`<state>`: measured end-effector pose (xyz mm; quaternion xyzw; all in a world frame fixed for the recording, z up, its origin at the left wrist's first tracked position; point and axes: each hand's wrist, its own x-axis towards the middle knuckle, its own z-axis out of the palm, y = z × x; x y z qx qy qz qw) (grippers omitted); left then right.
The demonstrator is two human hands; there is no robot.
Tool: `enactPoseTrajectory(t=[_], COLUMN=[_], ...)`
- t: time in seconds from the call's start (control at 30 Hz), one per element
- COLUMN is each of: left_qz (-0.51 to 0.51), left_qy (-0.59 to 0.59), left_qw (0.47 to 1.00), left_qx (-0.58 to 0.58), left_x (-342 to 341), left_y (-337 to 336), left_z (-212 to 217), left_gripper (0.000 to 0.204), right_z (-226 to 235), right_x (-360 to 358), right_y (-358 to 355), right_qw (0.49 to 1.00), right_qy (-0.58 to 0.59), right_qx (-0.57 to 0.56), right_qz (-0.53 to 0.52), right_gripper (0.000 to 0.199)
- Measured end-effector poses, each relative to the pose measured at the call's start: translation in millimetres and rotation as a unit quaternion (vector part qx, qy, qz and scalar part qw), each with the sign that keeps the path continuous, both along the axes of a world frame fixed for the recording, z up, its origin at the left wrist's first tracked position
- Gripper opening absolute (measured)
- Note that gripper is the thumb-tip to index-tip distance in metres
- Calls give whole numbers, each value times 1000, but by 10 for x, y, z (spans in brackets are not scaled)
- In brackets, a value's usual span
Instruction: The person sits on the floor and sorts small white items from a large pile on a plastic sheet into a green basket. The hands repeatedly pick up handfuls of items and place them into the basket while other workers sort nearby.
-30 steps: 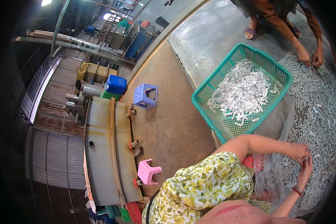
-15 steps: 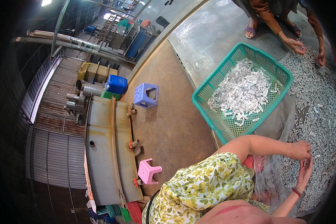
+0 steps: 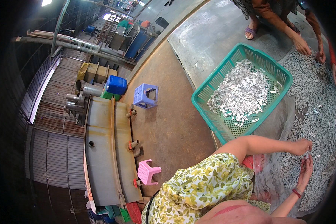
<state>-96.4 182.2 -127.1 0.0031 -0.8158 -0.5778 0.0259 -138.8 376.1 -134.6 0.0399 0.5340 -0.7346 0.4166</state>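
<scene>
Floral-print sleeve and bare forearms of the person enter from the lower edge. Left hand (image 3: 301, 146) rests palm-down, fingers closed together on the spread of small silvery metal pieces (image 3: 317, 123); whether it grips any cannot be told. Right hand (image 3: 306, 172), a red bracelet at its wrist, stands on edge just below the left hand, fingers open and extended, touching the pieces. These lie on a clear plastic sheet (image 3: 274, 175) over the floor. Beyond the hands stands a green mesh basket (image 3: 212, 119), partly filled with the same pieces. Farther off, a co-worker's hands (image 3: 302, 46) reach into the far end of the spread. At left: a pink stool (image 3: 147, 172), a purple stool (image 3: 145, 96), a blue canister (image 3: 116, 84). Risk, as judged: loose pieces may roll off the sheet's wrinkled edge or miss the basket's rim if scooped in loose, overfull handfuls.
</scene>
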Motion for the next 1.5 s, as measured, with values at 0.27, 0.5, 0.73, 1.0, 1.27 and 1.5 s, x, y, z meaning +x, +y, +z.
enactPoseTrajectory(t=[0.27, 0.5, 0.73, 1.0, 1.27, 1.5], left_qz=[-62, -74, 14, -21, 267, 380], left_qy=[31, 89, -207, -254, 66, -308], left_qw=[997, 992, 813, 882, 907, 695], left_qx=[25, -54, 544, 397, -319, -527], left_x=[61, -124, -217, -41, 231, 1265], left_y=[119, 110, -165, -99, -1348, -2223], left_z=[293, 180, 266, 177, 599, 635], left_gripper=[26, 19, 19, 24, 12, 42], right_z=[351, 417, 388, 337, -573, -86], right_x=[19, 30, -68, -103, -501, -155], right_y=[-196, -218, -16, -201, -131, -272], right_qw=[992, 994, 992, 907, 588, 718], right_qy=[42, 57, 110, 309, 615, 554], right_qx=[90, 51, 57, 276, 479, 375], right_qz=[-80, -78, -38, 67, 217, 193], right_gripper=[34, 38, 40, 39, 58, 35])
